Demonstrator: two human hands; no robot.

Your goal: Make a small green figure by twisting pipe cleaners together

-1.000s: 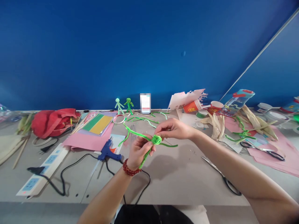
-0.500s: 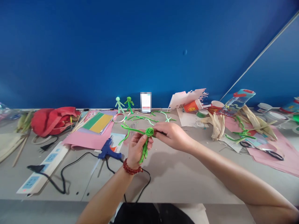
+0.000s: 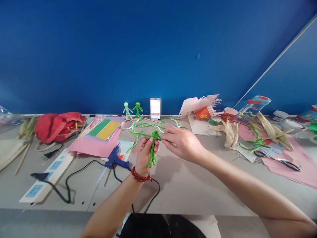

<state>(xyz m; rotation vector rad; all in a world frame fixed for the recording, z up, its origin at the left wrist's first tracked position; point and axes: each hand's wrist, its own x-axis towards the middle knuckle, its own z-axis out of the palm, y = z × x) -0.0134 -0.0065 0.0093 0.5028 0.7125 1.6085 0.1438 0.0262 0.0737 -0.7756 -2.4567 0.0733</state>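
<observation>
A green pipe-cleaner figure (image 3: 155,135) with a coiled round head is held above the middle of the table. My left hand (image 3: 144,155) grips it just under the head, its twisted lower strands hanging down past the fingers. One long arm of it sticks out to the left. From the right, my right hand (image 3: 182,142) pinches the other arm beside the head; the fingertips partly hide that strand. Behind them, loose green pipe cleaners (image 3: 148,125) lie on the table. Two finished-looking figures, a pale green one (image 3: 127,110) and a darker green one (image 3: 138,110), stand against the blue wall.
A blue glue gun (image 3: 116,157) with a black cord lies left of my hands, near a white power strip (image 3: 47,178). Pink paper (image 3: 96,147) and a red bag (image 3: 56,126) are further left. Scissors (image 3: 279,159), corn husks (image 3: 231,134) and paper cups (image 3: 205,113) lie right. A phone (image 3: 155,109) stands behind.
My right hand has shifted slightly right and away from the head, still pinching the strand. The figure's head has tilted, and my left hand keeps its grip.
</observation>
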